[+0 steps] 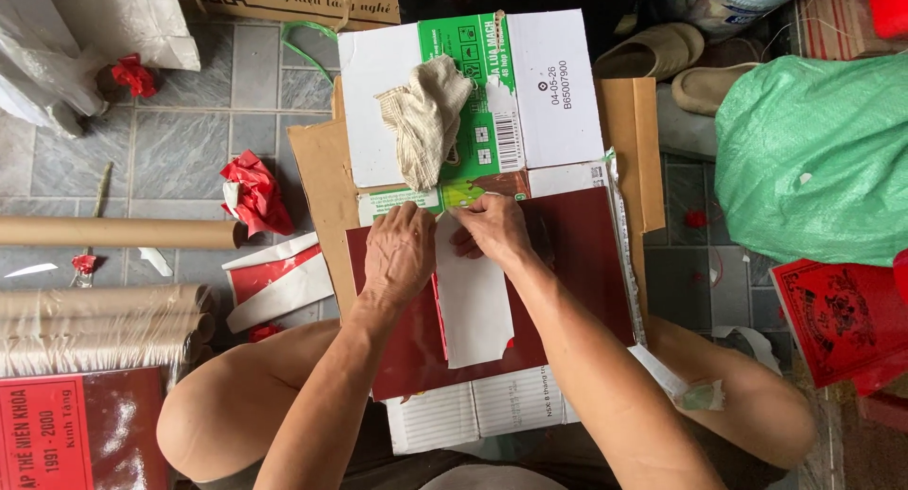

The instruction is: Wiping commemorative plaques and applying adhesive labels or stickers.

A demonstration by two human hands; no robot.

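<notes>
Seen from above, the left hand (399, 253) presses flat on a dark red sheet (577, 263) (glossy), just beside a white paper strip (473, 306) whose top the right hand (492, 230) pinches; a cream cloth (426, 116) lies above the sheet on flattened cardboard (558, 83).

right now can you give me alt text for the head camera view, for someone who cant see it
Seen from above, a seated person's left hand and right hand press a white paper strip onto a dark red sheet lying on flattened cardboard on a tiled floor. A cloth glove lies above the hands, cardboard tubes to the left.
</notes>
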